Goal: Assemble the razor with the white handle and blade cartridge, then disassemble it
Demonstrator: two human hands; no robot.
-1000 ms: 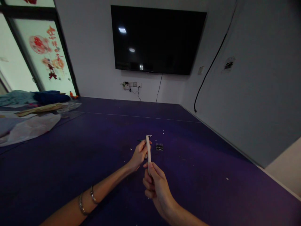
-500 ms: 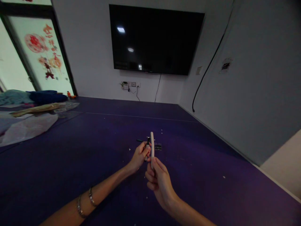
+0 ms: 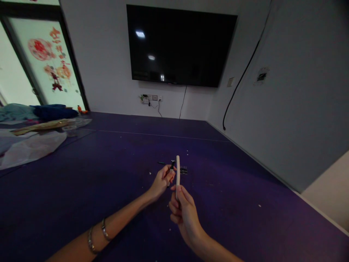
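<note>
My left hand (image 3: 163,182) is closed around a small razor-like tool (image 3: 172,166) with a pale handle, a black neck and a small crosswise head pointing up. In my right hand (image 3: 185,211), thumb and fingers pinch the lower end of a smooth, pale, slightly curved stick (image 3: 178,171), which stands nearly upright. The stick is just right of the tool, with a narrow gap between them. Behind the stick, a small dark package (image 3: 183,170) lies on the purple floor (image 3: 234,203). A thin dark pen-like piece (image 3: 161,162) lies beyond my left hand.
White scraps (image 3: 259,205) are scattered on the floor. Clear plastic sheeting (image 3: 35,147) and folded dark blue cloth (image 3: 56,112) lie at the left. A television (image 3: 181,45) hangs on the far wall above sockets (image 3: 154,98). A black cable (image 3: 241,82) runs down the right wall.
My right hand and the pale stick have moved slightly down and right, widening the gap to the tool. My left hand has stayed nearly still.
</note>
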